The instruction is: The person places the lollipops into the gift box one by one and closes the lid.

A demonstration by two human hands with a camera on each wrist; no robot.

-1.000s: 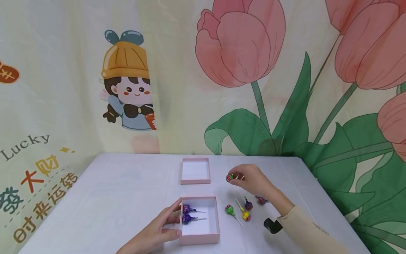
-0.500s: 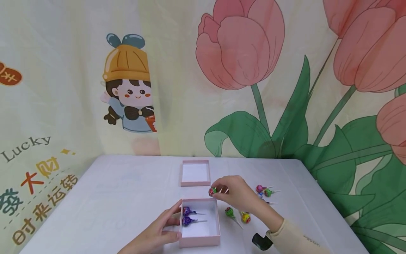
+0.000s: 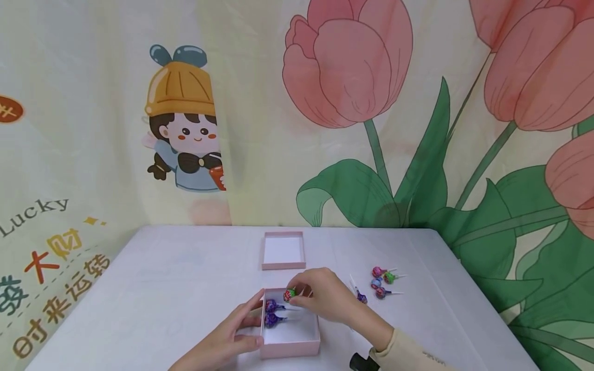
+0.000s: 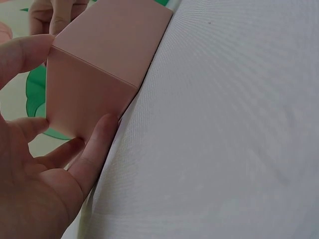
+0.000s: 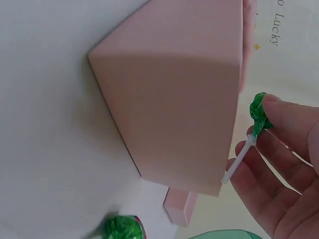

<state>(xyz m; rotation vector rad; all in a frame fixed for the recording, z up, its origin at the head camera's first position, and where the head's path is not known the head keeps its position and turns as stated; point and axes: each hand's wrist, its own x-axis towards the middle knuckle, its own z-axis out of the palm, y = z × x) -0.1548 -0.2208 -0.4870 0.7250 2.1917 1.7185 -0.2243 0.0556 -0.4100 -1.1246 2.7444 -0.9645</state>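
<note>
A pink open-topped box (image 3: 290, 349) stands near the table's front, two purple lollipops (image 3: 274, 306) lying along its inner left side. My left hand (image 3: 232, 330) grips the box's left side, with fingers and thumb against its pink wall (image 4: 94, 84) in the left wrist view. Over the box's far part, my right hand (image 3: 327, 293) pinches a red-and-green lollipop (image 3: 290, 294) by its wrapped head. In the right wrist view this lollipop (image 5: 258, 113) shows green, its white stick slanting down beside the box rim. The right hand covers part of the box's right wall.
A shallow pink box lid (image 3: 283, 266) lies behind the box. To the right are a pink lollipop (image 3: 378, 271), a green one, a blue one and purple ones. Another green lollipop (image 5: 123, 228) lies beside the box. A printed curtain (image 3: 260, 129) hangs behind the table.
My right hand has carried the red-and-green lollipop left and towards me, from right of the lid to over the box. My left hand has stayed on the box.
</note>
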